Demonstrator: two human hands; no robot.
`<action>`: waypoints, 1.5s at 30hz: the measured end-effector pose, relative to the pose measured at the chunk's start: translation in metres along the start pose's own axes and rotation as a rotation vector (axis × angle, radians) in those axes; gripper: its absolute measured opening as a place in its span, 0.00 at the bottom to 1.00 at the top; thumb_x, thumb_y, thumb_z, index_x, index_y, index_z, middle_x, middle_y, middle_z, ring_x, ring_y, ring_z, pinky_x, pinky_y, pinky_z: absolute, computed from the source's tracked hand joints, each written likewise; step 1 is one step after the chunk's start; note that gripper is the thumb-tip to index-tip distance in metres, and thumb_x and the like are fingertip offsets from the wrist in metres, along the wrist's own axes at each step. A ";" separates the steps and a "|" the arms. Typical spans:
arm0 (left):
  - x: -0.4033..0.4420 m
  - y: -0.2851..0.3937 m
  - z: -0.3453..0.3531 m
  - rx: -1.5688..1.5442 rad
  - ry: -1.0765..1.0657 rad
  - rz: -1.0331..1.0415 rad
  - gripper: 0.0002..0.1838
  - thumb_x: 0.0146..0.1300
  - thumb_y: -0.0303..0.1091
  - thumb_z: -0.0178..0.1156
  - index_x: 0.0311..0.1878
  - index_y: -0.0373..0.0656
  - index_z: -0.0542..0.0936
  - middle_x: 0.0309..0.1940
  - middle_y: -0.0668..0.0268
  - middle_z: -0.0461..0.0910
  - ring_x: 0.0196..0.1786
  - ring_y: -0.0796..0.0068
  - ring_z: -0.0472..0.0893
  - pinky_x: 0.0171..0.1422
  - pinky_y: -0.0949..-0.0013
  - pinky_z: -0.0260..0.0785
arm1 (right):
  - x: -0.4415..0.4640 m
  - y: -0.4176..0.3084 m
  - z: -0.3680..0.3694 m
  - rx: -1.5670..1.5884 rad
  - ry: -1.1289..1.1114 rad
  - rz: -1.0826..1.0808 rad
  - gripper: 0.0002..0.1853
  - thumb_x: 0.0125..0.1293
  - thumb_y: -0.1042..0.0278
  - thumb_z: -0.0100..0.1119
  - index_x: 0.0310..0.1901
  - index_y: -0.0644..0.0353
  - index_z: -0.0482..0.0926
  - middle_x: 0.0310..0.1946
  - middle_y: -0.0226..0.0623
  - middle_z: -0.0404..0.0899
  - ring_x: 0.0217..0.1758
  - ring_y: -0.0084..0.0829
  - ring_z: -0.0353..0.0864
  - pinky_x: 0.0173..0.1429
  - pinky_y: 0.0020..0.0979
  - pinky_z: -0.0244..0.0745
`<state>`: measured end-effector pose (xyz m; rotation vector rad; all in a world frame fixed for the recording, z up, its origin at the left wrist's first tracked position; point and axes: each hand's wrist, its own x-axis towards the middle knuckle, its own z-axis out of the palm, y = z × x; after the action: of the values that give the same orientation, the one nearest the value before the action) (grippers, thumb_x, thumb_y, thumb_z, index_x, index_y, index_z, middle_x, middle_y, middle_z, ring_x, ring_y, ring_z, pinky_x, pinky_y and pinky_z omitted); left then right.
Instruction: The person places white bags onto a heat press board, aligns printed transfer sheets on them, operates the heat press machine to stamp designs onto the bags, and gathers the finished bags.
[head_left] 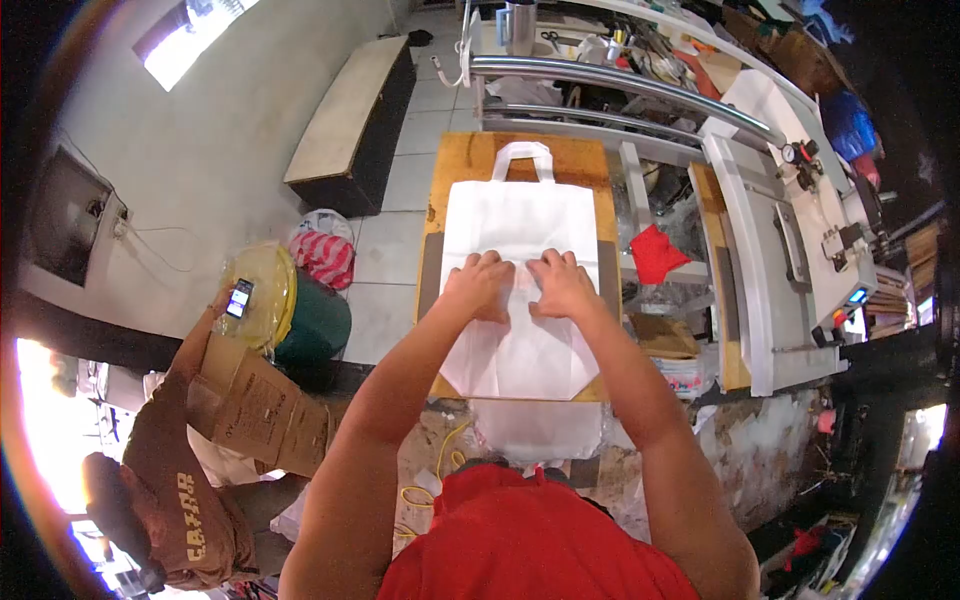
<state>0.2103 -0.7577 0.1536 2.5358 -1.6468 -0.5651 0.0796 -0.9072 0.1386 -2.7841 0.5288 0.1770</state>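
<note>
A white tote bag (520,225) lies flat on a wooden board (575,150), its loop handle pointing away from me. My left hand (482,285) rests on the left-middle of the bag, fingers lying on the fabric and thumb turned inward. Opposite it, my right hand (562,284) presses on the right-middle, fingers also apart on the fabric. Between the two thumbs is a small gap, where a faint pale patch shows on the bag; I cannot make out what it is. Neither hand grips anything visible.
A press machine (790,260) with a gauge and metal bars (620,85) stands to the right and behind. A red cloth (656,254) lies right of the board. At left, a person (185,500) holds a phone (239,298) over a yellow-lidded green bin (315,320), near cardboard (262,405).
</note>
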 end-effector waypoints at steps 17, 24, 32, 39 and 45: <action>-0.008 -0.016 -0.010 0.197 -0.161 -0.082 0.64 0.30 0.54 0.83 0.75 0.56 0.61 0.74 0.58 0.59 0.76 0.51 0.61 0.72 0.38 0.60 | -0.019 0.010 -0.020 -0.180 -0.200 0.151 0.56 0.35 0.55 0.81 0.72 0.50 0.65 0.67 0.44 0.65 0.70 0.50 0.65 0.66 0.48 0.73; -0.016 -0.020 -0.002 0.198 -0.071 0.015 0.59 0.33 0.57 0.82 0.71 0.49 0.66 0.70 0.57 0.64 0.74 0.53 0.63 0.72 0.40 0.59 | -0.029 0.007 -0.005 -0.116 -0.159 0.209 0.53 0.39 0.57 0.74 0.73 0.51 0.63 0.73 0.48 0.58 0.74 0.53 0.61 0.70 0.53 0.68; 0.007 0.031 -0.002 0.116 -0.039 0.170 0.58 0.35 0.55 0.82 0.70 0.42 0.67 0.61 0.58 0.73 0.65 0.57 0.76 0.67 0.48 0.68 | -0.043 0.018 0.012 -0.059 -0.004 0.177 0.46 0.46 0.52 0.71 0.70 0.54 0.68 0.74 0.49 0.59 0.75 0.55 0.60 0.74 0.52 0.63; 0.024 0.052 0.003 0.231 -0.158 0.102 0.68 0.25 0.57 0.85 0.74 0.43 0.62 0.67 0.54 0.67 0.65 0.51 0.75 0.63 0.46 0.71 | -0.107 0.043 0.037 0.158 0.459 0.047 0.33 0.57 0.58 0.67 0.64 0.60 0.73 0.69 0.52 0.66 0.72 0.56 0.63 0.72 0.52 0.64; 0.040 0.041 0.031 0.191 -0.109 0.149 0.78 0.19 0.54 0.86 0.78 0.42 0.53 0.71 0.44 0.62 0.68 0.41 0.72 0.68 0.44 0.69 | -0.228 0.124 0.114 0.555 0.737 0.446 0.23 0.60 0.65 0.65 0.56 0.62 0.76 0.58 0.52 0.73 0.65 0.52 0.71 0.70 0.48 0.65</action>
<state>0.1782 -0.8063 0.1248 2.5191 -1.9973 -0.5678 -0.1846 -0.9040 0.0373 -2.0791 1.1532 -0.8047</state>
